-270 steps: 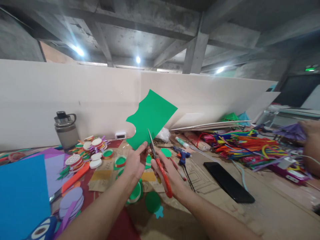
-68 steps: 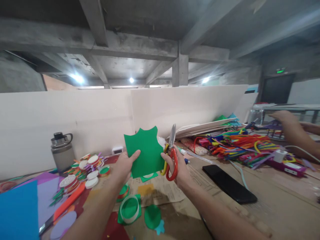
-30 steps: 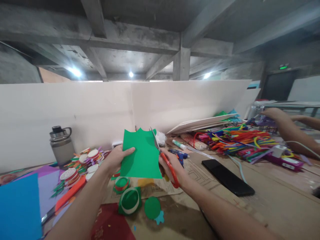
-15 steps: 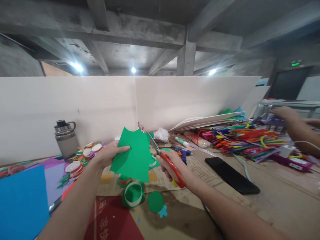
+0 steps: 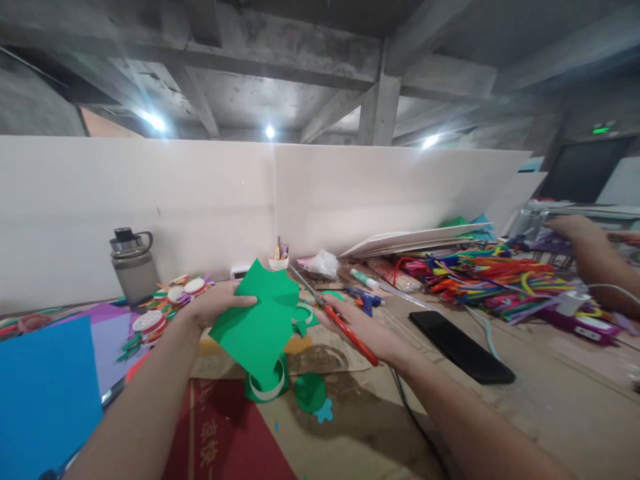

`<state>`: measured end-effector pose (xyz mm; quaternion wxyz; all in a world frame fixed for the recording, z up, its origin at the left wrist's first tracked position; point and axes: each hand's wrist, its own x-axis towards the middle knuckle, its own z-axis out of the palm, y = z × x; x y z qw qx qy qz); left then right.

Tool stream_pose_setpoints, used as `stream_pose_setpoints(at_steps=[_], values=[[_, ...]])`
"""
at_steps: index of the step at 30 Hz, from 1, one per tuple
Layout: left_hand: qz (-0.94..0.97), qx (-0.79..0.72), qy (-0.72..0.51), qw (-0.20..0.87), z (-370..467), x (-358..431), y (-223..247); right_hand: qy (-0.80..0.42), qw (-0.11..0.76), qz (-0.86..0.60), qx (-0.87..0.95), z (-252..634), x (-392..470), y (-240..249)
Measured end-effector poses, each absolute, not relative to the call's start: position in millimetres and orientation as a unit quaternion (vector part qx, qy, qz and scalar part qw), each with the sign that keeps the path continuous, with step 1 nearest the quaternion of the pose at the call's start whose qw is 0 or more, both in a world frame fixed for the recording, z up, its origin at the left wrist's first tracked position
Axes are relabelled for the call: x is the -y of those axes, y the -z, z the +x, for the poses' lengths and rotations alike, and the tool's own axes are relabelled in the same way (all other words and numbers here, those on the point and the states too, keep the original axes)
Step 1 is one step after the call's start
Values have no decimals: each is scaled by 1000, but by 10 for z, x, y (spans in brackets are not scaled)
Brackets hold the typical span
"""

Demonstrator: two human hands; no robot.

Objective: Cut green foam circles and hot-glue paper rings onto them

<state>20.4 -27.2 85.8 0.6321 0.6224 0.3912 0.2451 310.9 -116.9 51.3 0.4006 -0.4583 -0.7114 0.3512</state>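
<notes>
My left hand (image 5: 217, 305) pinches the left side of a green paper sheet (image 5: 263, 320), thumb on top. The sheet has curved cuts along its upper right edge and is tilted. In my right hand (image 5: 357, 328) are red-handled scissors (image 5: 350, 333), whose blades point up and left, just right of the sheet. Below the sheet, a white ring on green paper (image 5: 267, 393) lies on the table, partly covered. A green paper circle (image 5: 310, 392) and a small blue cutout (image 5: 324, 411) lie to its right.
A grey bottle (image 5: 134, 270) and blue paper (image 5: 47, 393) are at left. To the right lie a black phone (image 5: 460, 347), a blue glue gun (image 5: 367, 300) and colourful pipe cleaners (image 5: 495, 277). Another person's hand (image 5: 575, 230) is at far right.
The green sheet has turned clockwise in my left hand, its lower corner now over the white ring. The scissors have moved slightly right, off the sheet's edge. The view has shifted a little.
</notes>
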Motion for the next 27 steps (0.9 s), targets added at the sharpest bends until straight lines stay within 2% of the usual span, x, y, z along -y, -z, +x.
stream_pose_setpoints(at_steps=[3, 8, 12, 27], values=[[643, -374, -224, 630, 215, 279, -845, -327, 380, -457, 735, 3157, 1123, -464], [652, -364, -183, 639, 245, 302, -825, -394, 343, -453, 723, 3114, 1127, -404], [651, -365, -176, 642, 262, 327, -811, -399, 325, -440, 736, 3087, 1193, -468], [639, -358, -182, 656, 224, 301, -780, -421, 344, -406, 734, 3108, 1199, -412]])
